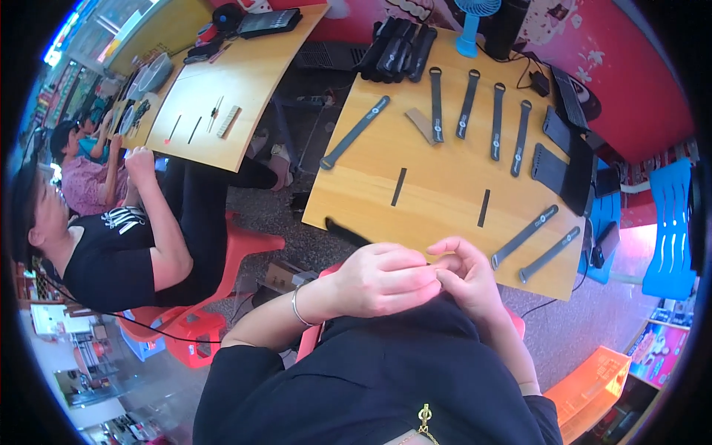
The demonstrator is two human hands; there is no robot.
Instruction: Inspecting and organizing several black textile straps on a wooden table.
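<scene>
View: head camera, the only one.
Left hand (386,282): at centre of the frame, in front of the torso; curled into a narrow pinch, meeting the fingertips of the right hand (471,280).
Right hand: bent at thumb and forefinger, nearly closed; with contents hidden, cannot tell whether gripping anything.
Dark strap (347,232): just left of centre, emerging from behind the left hand, angled toward upper left over the near edge of the table (445,200); apparently gripped at the hidden end, probably kept close to the body for fine finger work.
Loose straps (498,122): four side by side at upper right of centre, one slanted farther left; spaced apart, probably for single pick-up.
Lower-right pair (525,237): slanted alike, near the right hand; possibly a separate group.
Short strips (398,187): two, mid-table, well apart; of uncertain purpose.
Strap bundle (397,52): heaped at top centre, probably set back to save working surface.
Edges: near one just beyond both hands; left one facing a floor gap and second table (263,67); right one crowded by black cases (551,169).
Moving room: widest over bare wood around the short strips.
</scene>
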